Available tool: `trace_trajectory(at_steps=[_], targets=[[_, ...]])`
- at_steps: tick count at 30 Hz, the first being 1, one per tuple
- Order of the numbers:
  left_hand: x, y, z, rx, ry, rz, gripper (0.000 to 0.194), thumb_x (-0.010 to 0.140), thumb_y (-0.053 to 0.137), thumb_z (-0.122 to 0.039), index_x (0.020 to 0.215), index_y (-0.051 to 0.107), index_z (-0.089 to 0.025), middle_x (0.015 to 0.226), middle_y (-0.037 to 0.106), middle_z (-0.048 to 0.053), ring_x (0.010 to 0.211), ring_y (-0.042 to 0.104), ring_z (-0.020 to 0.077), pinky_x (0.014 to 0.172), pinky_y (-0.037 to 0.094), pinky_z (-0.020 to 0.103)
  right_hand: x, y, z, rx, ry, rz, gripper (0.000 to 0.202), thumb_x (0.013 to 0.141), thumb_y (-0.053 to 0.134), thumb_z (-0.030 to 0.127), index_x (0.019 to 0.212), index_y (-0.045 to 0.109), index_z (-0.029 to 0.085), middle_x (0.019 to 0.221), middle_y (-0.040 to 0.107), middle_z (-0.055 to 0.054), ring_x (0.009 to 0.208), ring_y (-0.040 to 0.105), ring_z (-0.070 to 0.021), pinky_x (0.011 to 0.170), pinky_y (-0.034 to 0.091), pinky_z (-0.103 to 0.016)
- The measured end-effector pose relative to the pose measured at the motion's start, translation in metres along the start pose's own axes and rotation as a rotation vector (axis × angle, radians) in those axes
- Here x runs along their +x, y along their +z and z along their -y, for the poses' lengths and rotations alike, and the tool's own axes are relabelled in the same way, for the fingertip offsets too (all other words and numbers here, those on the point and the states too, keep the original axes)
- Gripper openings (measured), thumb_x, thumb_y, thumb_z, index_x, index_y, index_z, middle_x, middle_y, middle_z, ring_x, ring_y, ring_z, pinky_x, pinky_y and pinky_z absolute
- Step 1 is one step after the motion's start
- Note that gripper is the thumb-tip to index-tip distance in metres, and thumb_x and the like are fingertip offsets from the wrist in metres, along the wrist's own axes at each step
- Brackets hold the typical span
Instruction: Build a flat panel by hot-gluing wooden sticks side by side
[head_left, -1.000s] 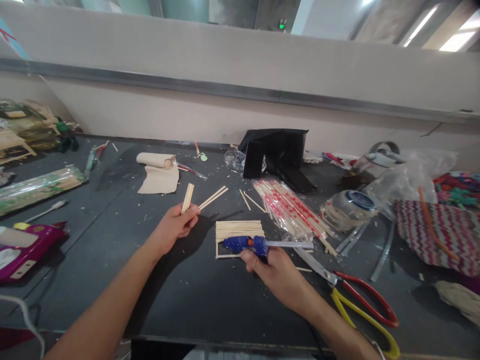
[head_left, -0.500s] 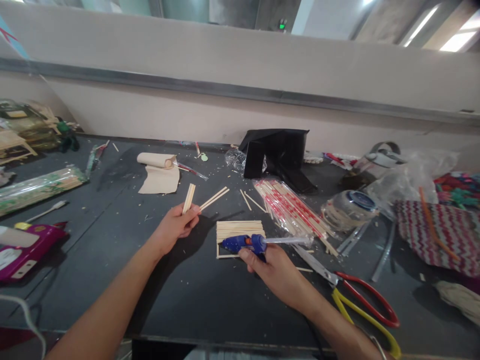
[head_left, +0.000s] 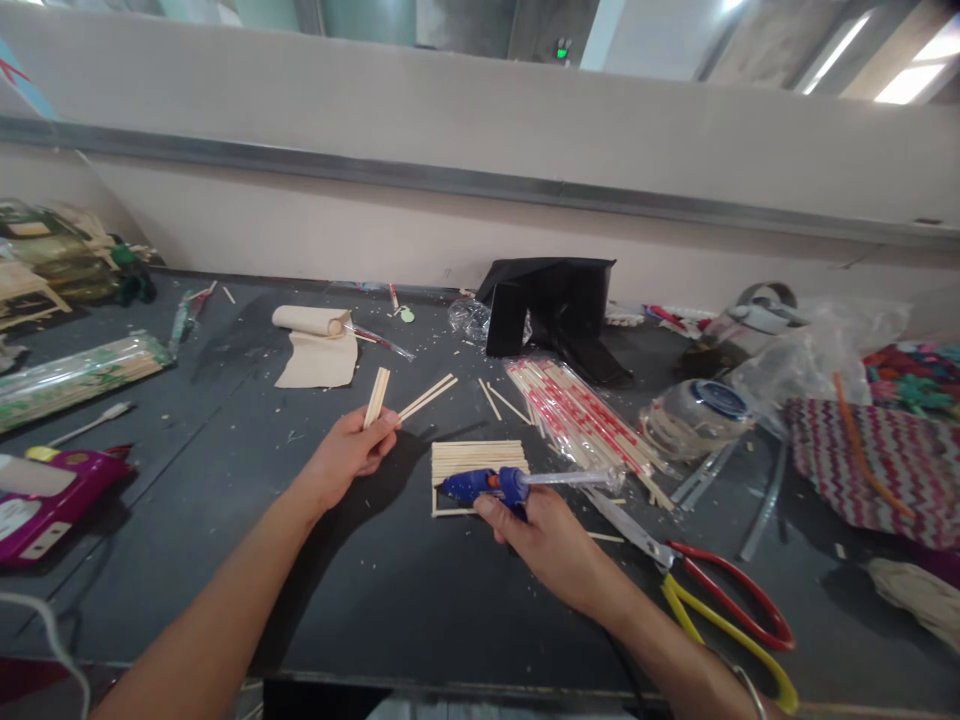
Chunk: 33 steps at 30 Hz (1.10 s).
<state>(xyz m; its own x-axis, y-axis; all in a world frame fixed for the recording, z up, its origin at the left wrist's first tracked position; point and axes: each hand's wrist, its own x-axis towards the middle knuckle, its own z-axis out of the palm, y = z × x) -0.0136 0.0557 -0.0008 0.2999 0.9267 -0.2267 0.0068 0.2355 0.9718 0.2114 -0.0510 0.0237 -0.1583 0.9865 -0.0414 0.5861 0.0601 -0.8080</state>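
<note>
Hands kept apart. A small bundle of sticks (head_left: 377, 392) is pinched upright in the left hand (head_left: 356, 445); a blue glue gun (head_left: 484, 485) is gripped by the right hand (head_left: 540, 540), handle mostly hidden. The stick panel (head_left: 478, 457) is laid flat on the desk (head_left: 375, 620), partly covered by the gun; tip contact can't be told. Panel judged light, stiff, probably fragile at its joints; best held by the outer edges. Sticks judged light, easily snapped; best pinched mid-length.

Blue-topped clear jar (head_left: 671, 428), zigzag-patterned fabric (head_left: 814, 460) at right, black object (head_left: 574, 300) near pale wall (head_left: 337, 225)
</note>
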Motion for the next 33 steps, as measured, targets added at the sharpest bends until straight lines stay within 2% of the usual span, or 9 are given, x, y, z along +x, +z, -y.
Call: trace_trajectory(at_steps=[7, 15, 22, 33], targets=[[0.0004, -0.0001, 0.0006, 0.006, 0.016, 0.004, 0.025, 0.08, 0.061, -0.04, 0.077, 0.05, -0.018, 0.051, 0.042, -0.007, 0.034, 0.026, 0.0012, 0.033, 0.015, 0.014, -0.0005, 0.001, -0.0021, -0.022, 0.027, 0.004, 0.039, 0.091, 0.042, 0.051, 0.089, 0.066, 0.021, 0.059, 0.059, 0.0, 0.057, 0.057, -0.0177, 0.059, 0.041, -0.027], [0.0007, -0.0009, 0.0013, 0.008, 0.009, 0.013, 0.025, 0.081, 0.06, -0.04, 0.077, 0.048, -0.018, 0.051, 0.042, -0.008, 0.034, 0.026, 0.0012, 0.033, 0.015, 0.014, -0.0004, 0.0004, 0.0, -0.015, 0.024, 0.004, 0.037, 0.091, 0.042, 0.049, 0.091, 0.066, 0.021, 0.069, 0.064, -0.002, 0.062, 0.059, -0.0179, 0.061, 0.042, -0.027], [0.0006, -0.0005, 0.0011, 0.015, 0.013, 0.005, 0.025, 0.081, 0.059, -0.04, 0.077, 0.048, -0.019, 0.051, 0.042, -0.008, 0.034, 0.025, 0.0012, 0.033, 0.015, 0.014, 0.0001, 0.0002, 0.0001, -0.03, 0.012, 0.016, 0.036, 0.092, 0.042, 0.048, 0.091, 0.066, 0.021, 0.065, 0.062, -0.001, 0.062, 0.059, -0.0181, 0.06, 0.041, -0.026], [0.0005, -0.001, 0.0013, 0.011, 0.01, 0.013, 0.023, 0.082, 0.058, -0.039, 0.079, 0.049, -0.018, 0.052, 0.042, -0.008, 0.034, 0.025, 0.0007, 0.034, 0.015, 0.014, -0.0006, -0.0014, 0.0005, -0.047, 0.009, 0.028, 0.037, 0.092, 0.042, 0.046, 0.097, 0.066, 0.019, 0.09, 0.069, -0.007, 0.085, 0.063, -0.0224, 0.075, 0.045, -0.031]])
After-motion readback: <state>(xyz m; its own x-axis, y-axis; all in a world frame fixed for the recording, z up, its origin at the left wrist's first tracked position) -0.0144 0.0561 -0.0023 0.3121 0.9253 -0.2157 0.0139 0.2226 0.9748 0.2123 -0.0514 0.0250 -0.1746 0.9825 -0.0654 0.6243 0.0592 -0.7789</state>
